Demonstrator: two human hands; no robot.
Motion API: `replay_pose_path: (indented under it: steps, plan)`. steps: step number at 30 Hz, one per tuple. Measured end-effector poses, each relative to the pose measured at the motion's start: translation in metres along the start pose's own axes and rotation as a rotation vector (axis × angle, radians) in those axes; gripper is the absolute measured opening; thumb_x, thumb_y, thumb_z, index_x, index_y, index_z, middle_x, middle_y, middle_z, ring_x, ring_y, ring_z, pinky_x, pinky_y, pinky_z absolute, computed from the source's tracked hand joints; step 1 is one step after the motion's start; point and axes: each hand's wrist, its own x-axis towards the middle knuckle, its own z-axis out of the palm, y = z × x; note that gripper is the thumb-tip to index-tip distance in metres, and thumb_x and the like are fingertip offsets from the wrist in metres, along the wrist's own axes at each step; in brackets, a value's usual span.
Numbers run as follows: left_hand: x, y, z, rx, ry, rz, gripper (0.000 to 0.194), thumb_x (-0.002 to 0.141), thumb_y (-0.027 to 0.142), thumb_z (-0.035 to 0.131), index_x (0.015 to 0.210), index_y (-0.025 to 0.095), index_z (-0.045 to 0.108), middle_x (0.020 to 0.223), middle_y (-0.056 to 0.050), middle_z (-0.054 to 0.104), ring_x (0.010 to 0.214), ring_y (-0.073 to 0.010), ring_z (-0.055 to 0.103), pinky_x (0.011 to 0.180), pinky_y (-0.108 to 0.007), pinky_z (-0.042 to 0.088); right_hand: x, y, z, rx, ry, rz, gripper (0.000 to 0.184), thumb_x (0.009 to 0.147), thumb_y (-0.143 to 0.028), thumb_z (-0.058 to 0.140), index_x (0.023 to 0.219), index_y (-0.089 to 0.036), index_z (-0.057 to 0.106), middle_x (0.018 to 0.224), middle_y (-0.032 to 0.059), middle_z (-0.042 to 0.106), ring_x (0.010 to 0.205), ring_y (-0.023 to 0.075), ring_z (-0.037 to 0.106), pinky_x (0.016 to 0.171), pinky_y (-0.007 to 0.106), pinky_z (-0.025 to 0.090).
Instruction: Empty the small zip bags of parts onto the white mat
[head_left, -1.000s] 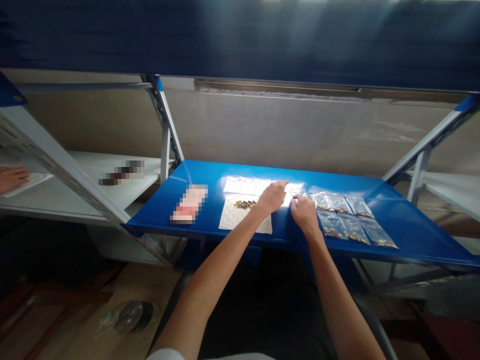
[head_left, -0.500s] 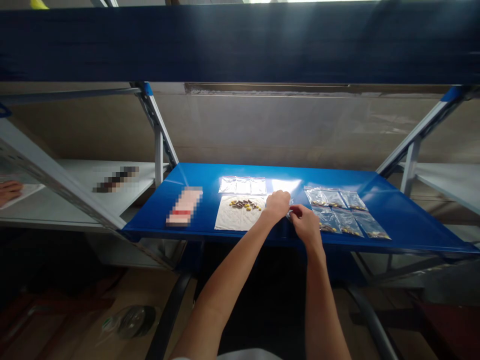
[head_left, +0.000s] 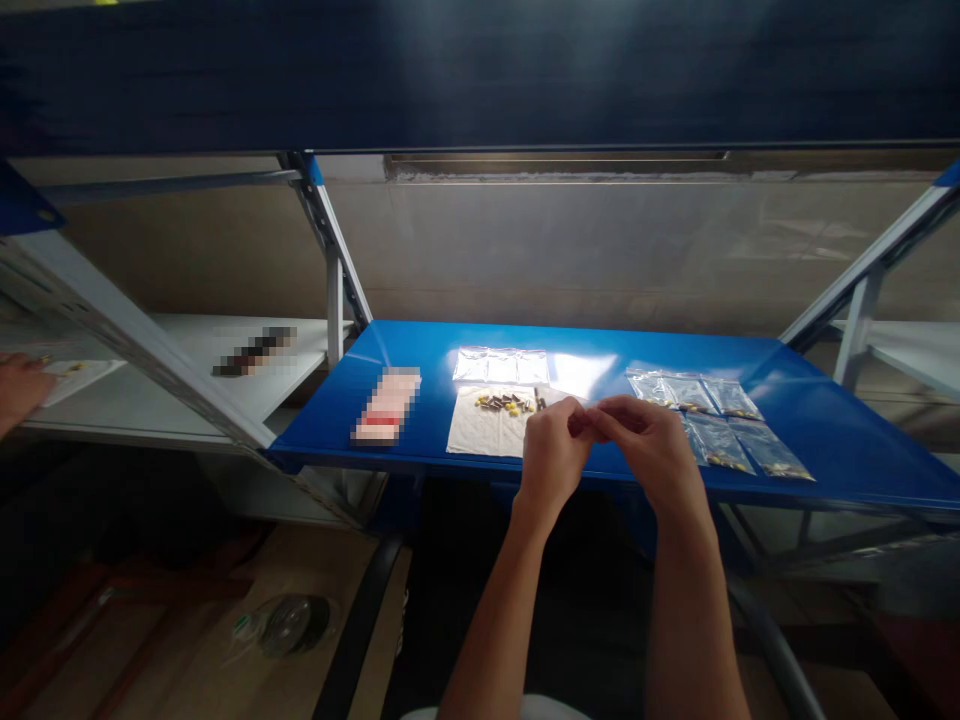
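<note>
L hand (head_left: 553, 455) & R hand (head_left: 652, 445) are both raised just off the right edge of the white sheet (head_left: 487, 435), fingers curled, not spread. Their fingertips (head_left: 592, 412) meet in a tight pinch, thumbs & index fingers pressed together. Whatever's b/w them, if anything, is hidden or too small to tell. Both hands look lifted off the blue steel bench (head_left: 330, 440), no contact seen.

For fine work like this, best to use the pads, not the nails, & keep wrists steady. Pinch looks best kept low & over the sheet: a dropped piece would likely stay there, whereas it could roll on the slick steel. Glare just past the sheet may hide small items, so worth checking by eye.

Yellow & dark brown capsules (head_left: 504, 403) lie in a loose cluster on the far part of the sheet. Clear zip bags (head_left: 501, 366), three in a row, lie just beyond the sheet & look unfilled. Filled zip bags (head_left: 709, 420), w/ a few capsules each, sit in two rows well right of the sheet. A pixelated pink pack (head_left: 388, 405) lies just left of it. Further left, a co-worker's hand (head_left: 19, 388) is at a white shelf (head_left: 150, 340), by a paper slip (head_left: 82, 380).
</note>
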Motion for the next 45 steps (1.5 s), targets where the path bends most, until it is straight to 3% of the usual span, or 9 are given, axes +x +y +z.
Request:
replay_pose_path:
  steps: [7,13,18,26,30,34,39,45]
  plan:
    - [-0.009,0.014,-0.018,-0.203,0.029,-0.023,0.029,0.085,0.045,0.077,0.073,0.020,0.068,0.072,0.000,0.070,0.067,-0.0138,0.063,0.066,-0.026,0.050,-0.006,-0.016,0.010,0.104,0.091,-0.061,0.025,0.077,-0.044,0.082,0.085,-0.021,0.082,0.080,0.0055,0.078,0.075,0.0245,0.073,0.069,0.036,0.059]
    - [-0.008,0.004,-0.028,-0.397,-0.148,-0.184,0.024,0.081,0.043,0.081,0.082,0.019,0.075,0.077,-0.005,0.076,0.073,-0.0197,0.074,0.065,-0.029,0.056,-0.007,-0.016,0.010,0.075,0.019,-0.050,0.027,0.079,-0.045,0.082,0.093,-0.021,0.083,0.084,0.0069,0.079,0.077,0.0261,0.074,0.068,0.038,0.061]
    - [-0.007,-0.001,-0.029,-0.310,-0.057,-0.159,0.024,0.085,0.044,0.076,0.089,0.020,0.078,0.083,-0.006,0.078,0.078,-0.0205,0.075,0.070,-0.030,0.058,-0.006,-0.012,0.015,0.114,0.020,-0.033,0.030,0.076,-0.044,0.084,0.096,-0.021,0.082,0.091,0.0083,0.080,0.084,0.0278,0.075,0.070,0.038,0.062]
    - [-0.006,-0.001,-0.039,-0.315,-0.075,-0.177,0.011,0.084,0.030,0.072,0.078,0.020,0.073,0.072,0.000,0.071,0.062,-0.0140,0.066,0.057,-0.024,0.051,-0.005,-0.006,0.022,0.201,0.005,0.039,0.028,0.074,-0.043,0.087,0.089,-0.019,0.082,0.088,0.0068,0.080,0.085,0.0271,0.075,0.078,0.039,0.062]
    - [-0.007,0.000,-0.045,-0.275,-0.054,-0.120,0.016,0.085,0.029,0.068,0.073,0.019,0.067,0.068,0.000,0.067,0.061,-0.0129,0.063,0.055,-0.023,0.048,-0.005,-0.008,0.023,0.182,-0.044,0.016,0.030,0.075,-0.045,0.085,0.091,-0.020,0.081,0.088,0.0072,0.080,0.085,0.0273,0.075,0.080,0.041,0.062]
    - [-0.009,0.002,-0.050,-0.056,0.036,0.013,0.008,0.083,0.022,0.067,0.075,0.020,0.065,0.076,0.000,0.069,0.068,-0.0133,0.065,0.058,-0.022,0.047,-0.005,-0.011,0.026,0.126,-0.060,-0.011,0.028,0.077,-0.047,0.082,0.085,-0.020,0.077,0.081,0.0057,0.077,0.078,0.0247,0.074,0.074,0.037,0.061]
    - [-0.011,0.001,-0.051,0.044,-0.027,0.027,0.009,0.087,0.027,0.067,0.080,0.021,0.067,0.075,0.001,0.072,0.062,-0.0122,0.067,0.057,-0.022,0.047,-0.003,-0.008,0.030,-0.001,-0.045,-0.065,0.024,0.082,-0.044,0.076,0.081,-0.021,0.074,0.072,0.0035,0.073,0.068,0.0223,0.071,0.064,0.033,0.057]
    - [-0.010,0.001,-0.054,0.126,-0.045,0.073,0.009,0.090,0.025,0.064,0.081,0.022,0.066,0.075,0.001,0.071,0.068,-0.0134,0.066,0.062,-0.024,0.048,-0.003,-0.003,0.029,-0.008,-0.073,-0.043,0.021,0.084,-0.041,0.075,0.083,-0.020,0.075,0.076,0.0046,0.076,0.073,0.0247,0.073,0.069,0.035,0.058]
